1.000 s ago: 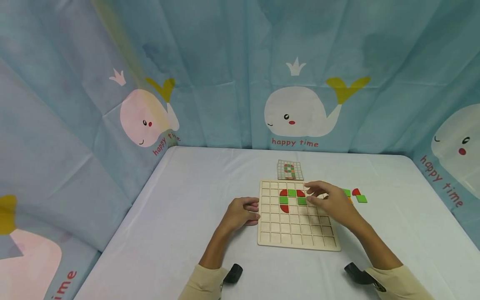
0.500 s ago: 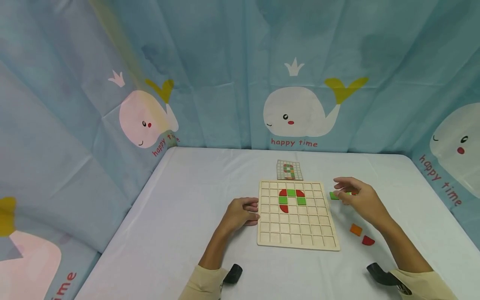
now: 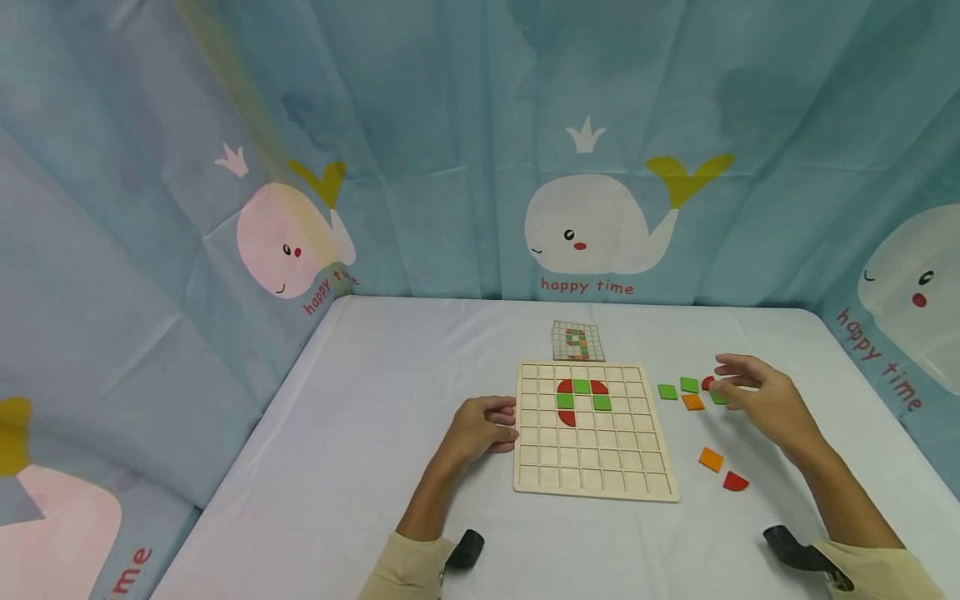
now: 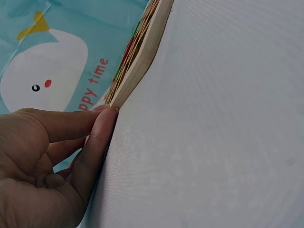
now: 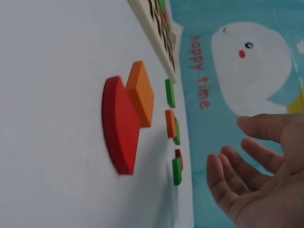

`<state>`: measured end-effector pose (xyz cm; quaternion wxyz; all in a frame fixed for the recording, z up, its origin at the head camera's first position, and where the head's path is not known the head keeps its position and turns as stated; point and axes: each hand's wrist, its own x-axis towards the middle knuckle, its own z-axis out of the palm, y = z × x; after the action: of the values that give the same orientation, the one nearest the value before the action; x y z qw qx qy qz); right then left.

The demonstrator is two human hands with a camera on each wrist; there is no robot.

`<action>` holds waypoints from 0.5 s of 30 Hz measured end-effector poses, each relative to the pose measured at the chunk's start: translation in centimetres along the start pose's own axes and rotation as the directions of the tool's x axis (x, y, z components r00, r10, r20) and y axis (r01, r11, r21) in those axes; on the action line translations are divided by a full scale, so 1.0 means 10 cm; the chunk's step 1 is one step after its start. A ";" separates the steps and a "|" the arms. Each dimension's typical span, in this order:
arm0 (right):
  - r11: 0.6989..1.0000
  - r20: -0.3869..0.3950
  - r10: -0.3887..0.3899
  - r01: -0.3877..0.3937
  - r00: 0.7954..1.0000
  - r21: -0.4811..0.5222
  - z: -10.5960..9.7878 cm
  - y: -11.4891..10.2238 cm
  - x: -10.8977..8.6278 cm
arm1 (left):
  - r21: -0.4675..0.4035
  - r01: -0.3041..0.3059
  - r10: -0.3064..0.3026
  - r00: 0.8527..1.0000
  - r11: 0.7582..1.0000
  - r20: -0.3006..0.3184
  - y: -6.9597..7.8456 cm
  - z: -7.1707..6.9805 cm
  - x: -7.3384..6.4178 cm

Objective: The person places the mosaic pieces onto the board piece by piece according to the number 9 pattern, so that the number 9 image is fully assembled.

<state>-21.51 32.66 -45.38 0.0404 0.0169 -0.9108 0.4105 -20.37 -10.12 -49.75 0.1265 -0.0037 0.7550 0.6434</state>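
Note:
My left hand (image 3: 480,425) rests with its fingertips against the left edge of a wooden grid board (image 3: 600,450); the left wrist view shows finger and thumb at that edge. Red quarter-round pieces and green square tiles sit in its upper cells, a green tile (image 3: 582,387) among them. My right hand (image 3: 772,404) hovers over loose pieces right of the board, its fingers loosely bent and nothing between them in the right wrist view. Beneath its fingertips are a red piece (image 3: 708,382) and a green tile (image 3: 719,399), both partly hidden.
Two green tiles, one a green square (image 3: 667,392), and an orange tile (image 3: 693,402) lie beside the board. Nearer me are another orange tile (image 3: 711,459) and a red quarter-round piece (image 3: 736,481). Behind the board lies a pattern card (image 3: 578,341). A curtain (image 3: 420,208) stands beyond the table.
My right hand has moved right, from over the board to over the loose pieces, uncovering the nearer orange and red pieces. My left hand has stayed at the board's edge.

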 end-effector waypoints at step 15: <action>0.990 0.051 0.112 -0.116 0.992 0.083 -0.08 0.34 0.11 | 0.001 -0.001 0.001 1.000 1.000 0.000 0.00 0.00 -0.01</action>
<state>-22.80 35.47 -47.29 -0.0048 -0.0238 -0.8926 0.4502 -20.32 -10.12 -49.71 0.1263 -0.0031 0.7553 0.6431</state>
